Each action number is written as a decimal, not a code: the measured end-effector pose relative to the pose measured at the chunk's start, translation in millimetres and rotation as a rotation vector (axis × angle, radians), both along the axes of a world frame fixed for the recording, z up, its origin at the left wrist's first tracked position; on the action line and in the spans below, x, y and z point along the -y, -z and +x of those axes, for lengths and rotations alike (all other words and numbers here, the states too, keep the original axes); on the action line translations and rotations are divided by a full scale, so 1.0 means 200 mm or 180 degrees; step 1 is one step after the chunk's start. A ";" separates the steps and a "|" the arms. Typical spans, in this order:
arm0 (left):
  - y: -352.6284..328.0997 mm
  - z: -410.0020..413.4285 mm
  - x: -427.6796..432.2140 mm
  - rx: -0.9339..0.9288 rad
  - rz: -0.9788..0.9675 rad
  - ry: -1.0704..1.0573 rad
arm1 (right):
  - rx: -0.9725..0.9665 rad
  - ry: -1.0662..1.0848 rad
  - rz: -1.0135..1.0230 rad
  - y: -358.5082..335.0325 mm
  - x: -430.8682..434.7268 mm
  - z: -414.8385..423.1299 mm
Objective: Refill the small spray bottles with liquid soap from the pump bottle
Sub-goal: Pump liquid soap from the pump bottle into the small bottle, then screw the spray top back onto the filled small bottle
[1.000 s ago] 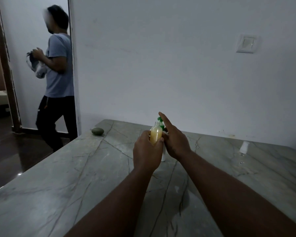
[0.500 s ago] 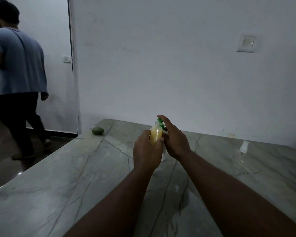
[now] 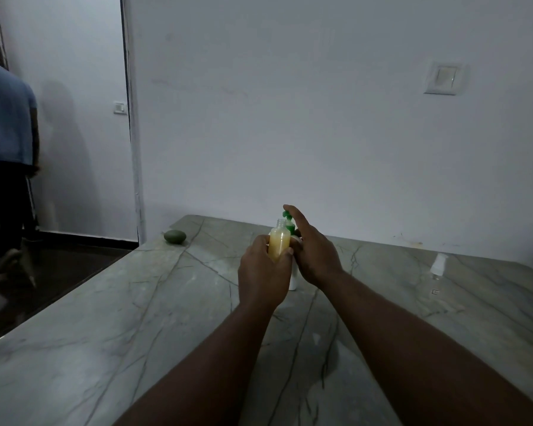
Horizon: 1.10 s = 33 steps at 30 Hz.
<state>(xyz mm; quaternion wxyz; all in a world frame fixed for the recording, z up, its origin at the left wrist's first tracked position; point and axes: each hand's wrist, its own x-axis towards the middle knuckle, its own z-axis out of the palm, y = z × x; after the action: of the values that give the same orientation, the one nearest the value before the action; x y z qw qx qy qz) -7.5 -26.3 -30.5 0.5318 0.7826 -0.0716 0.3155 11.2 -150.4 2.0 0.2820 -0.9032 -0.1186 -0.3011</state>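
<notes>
1. Marble table (image 3: 136, 333) stretches ahead beneath both forearms
2. Left hand (image 3: 263, 265) is wrapped round the lower body of the small spray bottle (image 3: 279, 241), whose uncapped neck sits just beside the spout, mostly full of yellow soap
3. It looks light, thin-walled and likely slippery; best held round the belly, gently, upright
4. Right hand (image 3: 314, 253) clasps nothing visible: its forefinger lies straight on the green head of the pump bottle (image 3: 293, 279), standing on the table
5. Capped spare bottle (image 3: 437, 272) stands well apart, right
</notes>
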 end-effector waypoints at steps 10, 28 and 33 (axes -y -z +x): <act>0.01 0.00 -0.01 -0.0028 0.0031 0.0021 | -0.0291 -0.0407 0.0447 0.00 0.10 -0.08; -0.03 -0.12 0.02 -0.0217 0.0341 0.0012 | -0.0745 0.0663 -0.0739 0.16 0.97 -0.69; 0.00 -0.22 0.05 -0.0210 0.0411 0.0127 | -0.0778 0.0916 -0.0681 0.18 1.17 -0.84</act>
<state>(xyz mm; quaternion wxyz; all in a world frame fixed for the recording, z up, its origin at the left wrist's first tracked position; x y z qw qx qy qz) -51.8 -36.0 -29.6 0.4884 0.8237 -0.0898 0.2737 -157.7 -384.6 -33.2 0.1509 -0.9654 0.0153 -0.2122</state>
